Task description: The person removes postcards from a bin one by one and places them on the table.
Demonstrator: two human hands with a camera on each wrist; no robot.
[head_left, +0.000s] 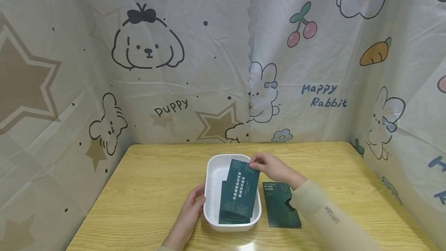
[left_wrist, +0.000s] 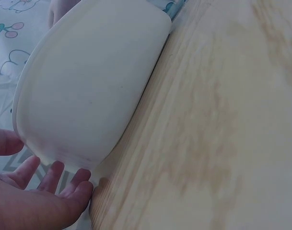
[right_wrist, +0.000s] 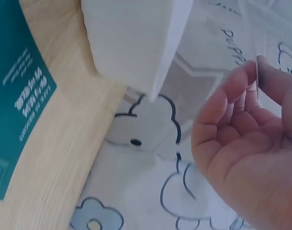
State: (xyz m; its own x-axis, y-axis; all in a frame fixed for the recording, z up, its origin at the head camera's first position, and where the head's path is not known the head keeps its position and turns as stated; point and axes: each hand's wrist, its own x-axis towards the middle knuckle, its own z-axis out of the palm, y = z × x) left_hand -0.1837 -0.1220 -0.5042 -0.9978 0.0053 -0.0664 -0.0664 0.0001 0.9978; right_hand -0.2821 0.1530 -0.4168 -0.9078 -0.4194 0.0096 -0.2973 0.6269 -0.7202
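Pinching the upper green card (head_left: 240, 187) near its top right corner, the right hand (head_left: 270, 165) has a firm-looking grip, thumb against forefinger, with the thin edge caught between them in the right wrist view. The card slants inside the white tub (head_left: 213, 193), its held corner up by the right rim and its lower end overlapping the lower green card (head_left: 234, 220); whether the two touch, I cannot tell. The left hand (head_left: 189, 208) sets its fingers, loosely bent and spread, against the tub's outer left wall, touching rather than clasping it. Just right of the tub, a green folder (head_left: 280, 208) with a notch in its side lies flat on the table (head_left: 156, 189), partly under the right sleeve (head_left: 331, 216).

The card looks light and thin, probably stiff enough to stay flat from one corner, though a hard squeeze or a push against the tub wall could crease it. Its printed face may be smooth and a little slippery, so a light pinch at the edge or corner should serve best. The tub seems light and rigid, likely to slide if nudged; its rim or outer wall is the natural place to steady it.
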